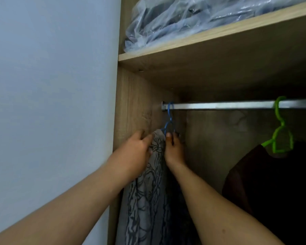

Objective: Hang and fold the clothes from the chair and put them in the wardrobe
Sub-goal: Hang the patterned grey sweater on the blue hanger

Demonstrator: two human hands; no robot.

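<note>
A: Where the pale wall [51,85] fills the left half of the frame, what takes the rest?

B: Wardrobe [131,106], wooden, open. Its side panel runs down the middle of the frame. Shelf [219,34] slants across the upper right, with a clear plastic bag [193,16] of dark cloth lying on it.

A: Below the shelf?

B: Metal rail [228,105], crossing the right half at mid-height. Dark garment [272,191] at lower right, hung from a green hanger [279,137] hooked over the rail near the right edge.

A: And the piece being handled?

B: Grey patterned garment [148,200], lower centre, hanging just beside the side panel. It sits on a blue hanger [169,119] whose hook is over the rail's left end, by the bracket.

A: Hands?

B: Both reach up from the bottom edge. Left hand [132,156] has its fingers curled onto the top of the grey cloth, on the panel side. Right hand [174,149] is just right of the cloth, thumb and fingers closed at the hanger's base; whether they pinch cloth or hanger, cannot tell.
</note>
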